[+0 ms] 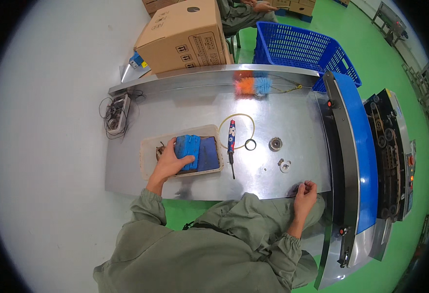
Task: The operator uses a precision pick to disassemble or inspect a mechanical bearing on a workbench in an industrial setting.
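Note:
My left hand [168, 162] reaches into a white plastic tray [147, 170], its thumb and fingers closed around a blue plastic case [189, 152]. Beside that case in the tray lies a flat dark-blue piece [208, 154]; some small dark parts at the tray's left are partly hidden by my hand. My right hand [304, 199] is at the table's front edge, fingers curled together; whether anything small is in them cannot be seen. Right of the tray are a screwdriver [231, 139] with a patterned handle, a thin yellowish loop [253, 128] and a black ring [250, 144].
On the metal table [185, 110] lie a round metal part [275, 143], a small metal fitting [285, 166], an orange-and-blue brush [253, 86] and a power strip [118, 113] with tangled cable. A blue-belted conveyor [358, 151] borders the right. Behind stand a carton [180, 36], a blue crate [297, 46] and a seated person.

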Action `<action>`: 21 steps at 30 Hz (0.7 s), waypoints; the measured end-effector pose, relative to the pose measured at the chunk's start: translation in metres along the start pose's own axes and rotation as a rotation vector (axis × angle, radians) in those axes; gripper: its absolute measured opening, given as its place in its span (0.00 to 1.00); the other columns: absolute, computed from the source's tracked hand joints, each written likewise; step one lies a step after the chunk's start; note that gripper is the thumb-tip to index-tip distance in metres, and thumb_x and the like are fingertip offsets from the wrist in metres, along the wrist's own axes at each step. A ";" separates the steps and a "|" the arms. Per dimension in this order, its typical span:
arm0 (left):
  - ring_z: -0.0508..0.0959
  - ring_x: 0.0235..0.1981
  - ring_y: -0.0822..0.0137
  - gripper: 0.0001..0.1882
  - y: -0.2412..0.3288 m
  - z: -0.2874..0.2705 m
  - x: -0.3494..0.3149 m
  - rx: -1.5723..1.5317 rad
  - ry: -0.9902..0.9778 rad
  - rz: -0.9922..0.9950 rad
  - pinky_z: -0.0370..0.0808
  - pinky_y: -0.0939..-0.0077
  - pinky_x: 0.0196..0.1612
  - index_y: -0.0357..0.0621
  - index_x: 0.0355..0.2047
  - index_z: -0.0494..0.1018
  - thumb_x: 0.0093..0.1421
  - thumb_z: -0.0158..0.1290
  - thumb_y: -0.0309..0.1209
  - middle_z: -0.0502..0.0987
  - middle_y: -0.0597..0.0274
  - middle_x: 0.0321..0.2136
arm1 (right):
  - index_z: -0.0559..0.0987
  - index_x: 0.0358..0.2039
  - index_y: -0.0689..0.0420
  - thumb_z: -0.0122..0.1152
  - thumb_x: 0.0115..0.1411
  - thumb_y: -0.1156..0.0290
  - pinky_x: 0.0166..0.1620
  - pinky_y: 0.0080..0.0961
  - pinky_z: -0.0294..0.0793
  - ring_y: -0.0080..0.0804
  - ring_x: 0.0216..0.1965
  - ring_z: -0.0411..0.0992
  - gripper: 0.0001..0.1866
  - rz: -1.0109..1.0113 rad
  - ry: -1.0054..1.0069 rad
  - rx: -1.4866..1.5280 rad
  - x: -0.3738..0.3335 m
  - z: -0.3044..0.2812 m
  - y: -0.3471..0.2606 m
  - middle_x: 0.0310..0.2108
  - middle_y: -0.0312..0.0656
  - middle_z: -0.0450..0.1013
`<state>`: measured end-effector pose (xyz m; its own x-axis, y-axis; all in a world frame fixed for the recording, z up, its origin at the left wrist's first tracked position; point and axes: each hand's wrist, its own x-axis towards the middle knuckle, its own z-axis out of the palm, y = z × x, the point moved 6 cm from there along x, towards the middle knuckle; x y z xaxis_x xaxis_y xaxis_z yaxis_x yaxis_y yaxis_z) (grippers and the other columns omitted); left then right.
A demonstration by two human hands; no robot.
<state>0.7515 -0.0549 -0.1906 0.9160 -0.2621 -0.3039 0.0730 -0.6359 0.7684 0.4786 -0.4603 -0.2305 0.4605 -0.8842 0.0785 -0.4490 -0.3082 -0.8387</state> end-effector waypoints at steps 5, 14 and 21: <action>0.68 0.58 0.46 0.55 0.019 0.005 -0.003 0.146 0.090 0.052 0.66 0.62 0.59 0.25 0.63 0.50 0.44 0.66 0.44 0.65 0.32 0.56 | 0.73 0.38 0.65 0.57 0.58 0.75 0.32 0.25 0.73 0.27 0.26 0.72 0.08 0.005 0.005 0.000 0.001 -0.001 -0.002 0.27 0.42 0.74; 0.72 0.52 0.42 0.53 0.021 -0.017 -0.015 0.284 0.123 0.032 0.70 0.59 0.55 0.30 0.63 0.51 0.42 0.67 0.39 0.69 0.33 0.51 | 0.73 0.38 0.65 0.57 0.58 0.75 0.32 0.24 0.73 0.26 0.26 0.72 0.09 -0.011 0.035 0.046 0.000 -0.005 0.004 0.28 0.42 0.74; 0.73 0.51 0.41 0.49 0.024 -0.024 -0.024 0.525 0.159 0.033 0.70 0.59 0.54 0.29 0.61 0.56 0.42 0.66 0.39 0.71 0.34 0.50 | 0.73 0.38 0.65 0.57 0.58 0.75 0.32 0.26 0.73 0.27 0.26 0.72 0.09 0.001 0.030 0.091 0.000 -0.006 0.003 0.28 0.42 0.75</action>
<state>0.7409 -0.0462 -0.1513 0.9657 -0.2008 -0.1645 -0.1260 -0.9168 0.3790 0.4727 -0.4634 -0.2301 0.4364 -0.8950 0.0928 -0.3772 -0.2756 -0.8842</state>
